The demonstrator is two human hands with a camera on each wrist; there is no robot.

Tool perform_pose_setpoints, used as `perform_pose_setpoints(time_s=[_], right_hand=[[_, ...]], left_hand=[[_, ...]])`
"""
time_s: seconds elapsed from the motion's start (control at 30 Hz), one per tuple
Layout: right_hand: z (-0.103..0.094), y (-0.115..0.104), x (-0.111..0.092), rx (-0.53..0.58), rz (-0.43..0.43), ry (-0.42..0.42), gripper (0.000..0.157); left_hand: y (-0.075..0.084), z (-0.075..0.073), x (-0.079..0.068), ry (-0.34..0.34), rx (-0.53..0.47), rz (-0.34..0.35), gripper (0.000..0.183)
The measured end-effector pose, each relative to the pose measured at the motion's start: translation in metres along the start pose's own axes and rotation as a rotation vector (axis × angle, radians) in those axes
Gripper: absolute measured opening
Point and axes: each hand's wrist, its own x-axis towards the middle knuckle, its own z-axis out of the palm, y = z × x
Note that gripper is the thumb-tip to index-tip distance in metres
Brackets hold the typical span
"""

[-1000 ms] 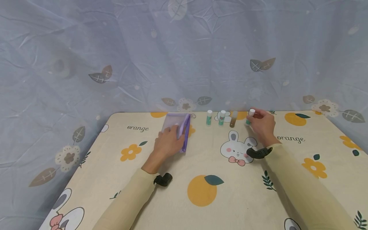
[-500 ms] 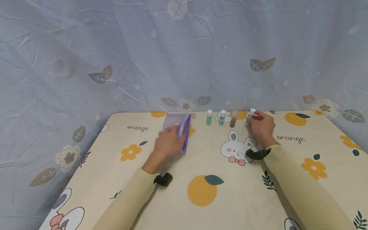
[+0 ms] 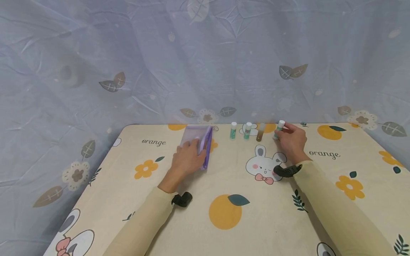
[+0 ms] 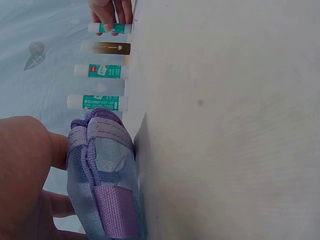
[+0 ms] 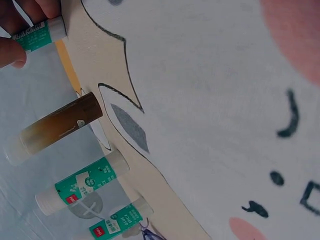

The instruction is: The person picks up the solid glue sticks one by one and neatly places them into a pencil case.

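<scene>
Quite near table edge: glue stick

Mesh pouch, smooth plastic tubes

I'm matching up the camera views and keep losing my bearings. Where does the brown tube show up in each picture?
Head: the brown tube is right of centre, near the table's far edge.
Left wrist: the brown tube is at upper left, lying across the picture.
Right wrist: the brown tube is on the left, about mid-height, slanted.
Shared landmark: the green glue stick held by the right hand, next to the tube in all three.
</scene>
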Motion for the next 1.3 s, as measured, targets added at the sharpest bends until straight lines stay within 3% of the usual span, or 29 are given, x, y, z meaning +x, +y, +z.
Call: perform_pose_setpoints(time_s=[0.33,0.63,1.3], right_hand=[[-0.004,-0.005,0.000,0.067,0.025,-0.037,0.058],[-0.013,-0.016,-0.004,0.136,-0.028,-0.044,0.058],[-0.021,-0.047,-0.015,0.146,-0.105,-0.061,0.059]], left_hand=[[0.002,0.000,0.000,-0.004,-0.004,-0.007,0.064],[0.002,-0.001,0.000,-0.004,0.005,-0.007,0.064],[0.001,-0.001,0.000,-0.003,0.002,-0.005,0.063]])
